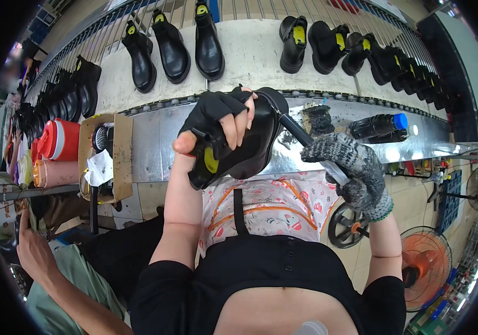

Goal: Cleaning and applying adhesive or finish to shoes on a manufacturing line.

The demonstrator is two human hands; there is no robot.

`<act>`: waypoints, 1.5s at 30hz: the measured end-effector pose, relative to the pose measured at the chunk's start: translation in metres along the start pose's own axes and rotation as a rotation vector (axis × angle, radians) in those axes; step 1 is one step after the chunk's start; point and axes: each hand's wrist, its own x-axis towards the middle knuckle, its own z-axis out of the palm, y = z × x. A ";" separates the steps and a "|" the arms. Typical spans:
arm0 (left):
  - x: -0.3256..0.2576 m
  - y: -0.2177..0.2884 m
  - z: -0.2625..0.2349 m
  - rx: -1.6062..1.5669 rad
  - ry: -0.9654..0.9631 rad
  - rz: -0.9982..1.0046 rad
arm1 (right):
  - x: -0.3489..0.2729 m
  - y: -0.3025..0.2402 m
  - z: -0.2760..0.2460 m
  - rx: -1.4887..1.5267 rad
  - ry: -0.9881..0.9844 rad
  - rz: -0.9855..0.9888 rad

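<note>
Cardboard box point(122, 159) at left holds white paper point(99, 168) and round black thing point(100, 137), hard to make out. Blue-capped dark bottle point(372, 126) on metal table point(155, 134); contents unclear. Left hand point(225, 117), fingers clasping black boot point(258, 142) over table's near edge, hides part of it. Right hand point(353, 170), fingers closed round black-ended tool point(296, 129) near sole. Orange fan point(431, 257) behind, lower right.

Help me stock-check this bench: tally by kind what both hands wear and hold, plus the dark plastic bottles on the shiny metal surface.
Black fabric glove with bare fingertips: 1
Grey speckled knit glove: 1
Glossy black leather-look boot: 1
Slender tool with black shaft: 1
Dark plastic bottles, blue-capped and white-capped: 2
Total: 6
</note>
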 end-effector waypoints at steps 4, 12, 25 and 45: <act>-0.021 -0.002 -0.021 -0.045 0.121 0.020 | 0.011 0.017 0.023 -0.054 0.032 -0.080; -0.063 -0.004 -0.064 -0.157 0.189 0.020 | 0.029 0.053 0.078 0.097 0.168 -0.037; -0.112 -0.015 -0.112 -0.273 0.497 0.013 | 0.023 0.101 0.101 0.124 -0.019 0.023; -0.168 -0.016 -0.158 -0.009 1.027 -0.255 | -0.010 0.132 0.121 0.313 -0.037 0.293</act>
